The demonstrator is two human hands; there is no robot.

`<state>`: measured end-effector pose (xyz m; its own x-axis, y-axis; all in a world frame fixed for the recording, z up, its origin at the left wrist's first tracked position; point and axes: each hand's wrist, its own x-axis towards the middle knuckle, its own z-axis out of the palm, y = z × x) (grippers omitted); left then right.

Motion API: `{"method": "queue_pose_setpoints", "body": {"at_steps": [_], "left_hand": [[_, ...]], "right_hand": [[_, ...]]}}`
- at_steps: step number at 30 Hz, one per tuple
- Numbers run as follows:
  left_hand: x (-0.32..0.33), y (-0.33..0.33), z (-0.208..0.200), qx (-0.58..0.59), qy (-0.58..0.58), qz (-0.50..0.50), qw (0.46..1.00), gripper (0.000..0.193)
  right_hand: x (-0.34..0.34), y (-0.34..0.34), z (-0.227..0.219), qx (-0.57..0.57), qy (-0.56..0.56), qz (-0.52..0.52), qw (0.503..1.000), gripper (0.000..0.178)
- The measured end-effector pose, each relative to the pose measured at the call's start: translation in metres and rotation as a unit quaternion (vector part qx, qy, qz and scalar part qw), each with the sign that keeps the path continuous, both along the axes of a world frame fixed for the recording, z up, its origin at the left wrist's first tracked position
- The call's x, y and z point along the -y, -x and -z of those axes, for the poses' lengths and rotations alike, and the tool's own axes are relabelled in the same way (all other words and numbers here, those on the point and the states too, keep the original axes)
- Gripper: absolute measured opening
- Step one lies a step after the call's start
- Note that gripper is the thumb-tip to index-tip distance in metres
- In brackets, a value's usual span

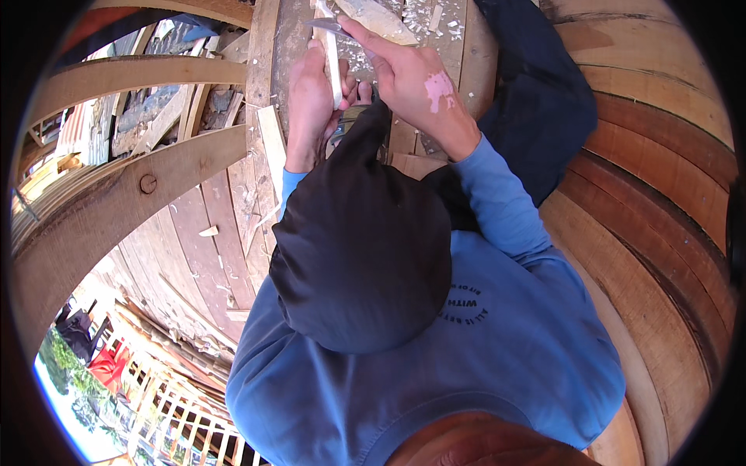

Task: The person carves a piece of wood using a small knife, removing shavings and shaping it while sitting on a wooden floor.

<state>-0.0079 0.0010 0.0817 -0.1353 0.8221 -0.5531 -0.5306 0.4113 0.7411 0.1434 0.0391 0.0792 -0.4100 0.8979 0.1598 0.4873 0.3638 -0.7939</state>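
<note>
My left hand (pixel 308 97) is closed around a slim pale wooden strip (pixel 335 74) that stands lengthwise, its far end near the top edge of the picture. In my right hand (pixel 416 81) is a knife, whose short grey blade (pixel 326 26) lies across the strip's upper part. My right index finger stretches along toward the blade; the handle is hidden in the palm. Just beyond the right hand, a flat, pale, pointed piece of wood (pixel 377 19) rests on the boards. White wood shavings (pixel 443 31) are scattered around it.
My bent knee in black cloth (pixel 361 256) rises between my arms. Dark trousers (pixel 536 101) cover the other leg at right. Curved wooden planks (pixel 653 155) form a wall on the right. Thick wooden ribs (pixel 148 182) cross on the left, above plank flooring (pixel 194 241).
</note>
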Motion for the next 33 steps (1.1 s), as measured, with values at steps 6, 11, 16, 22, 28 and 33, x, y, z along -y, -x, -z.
{"method": "queue_pose_setpoints", "body": {"at_steps": [6,11,16,22,28,33], "left_hand": [[-0.003,0.006,0.004,-0.009,-0.007,0.006,1.000,0.044],[0.001,0.008,0.010,-0.015,-0.031,0.018,0.999,0.039],[0.001,0.007,0.009,-0.020,-0.029,0.025,0.999,0.038],[0.002,0.005,0.008,0.010,-0.029,0.010,0.999,0.040],[0.002,0.007,0.014,0.011,-0.032,0.008,0.999,0.041],[-0.001,0.005,0.007,-0.059,-0.027,0.026,0.998,0.041]], "right_hand": [[0.009,-0.002,-0.004,-0.016,0.026,-0.023,0.999,0.057],[0.006,-0.002,-0.009,-0.002,0.011,-0.038,0.999,0.060],[0.015,-0.005,-0.014,-0.011,0.047,-0.037,0.998,0.060],[0.012,-0.003,-0.013,-0.001,0.027,-0.031,0.999,0.059],[0.010,-0.005,-0.012,0.007,0.020,-0.038,0.999,0.058],[0.015,-0.005,-0.015,0.012,0.025,-0.022,0.999,0.058]]}}
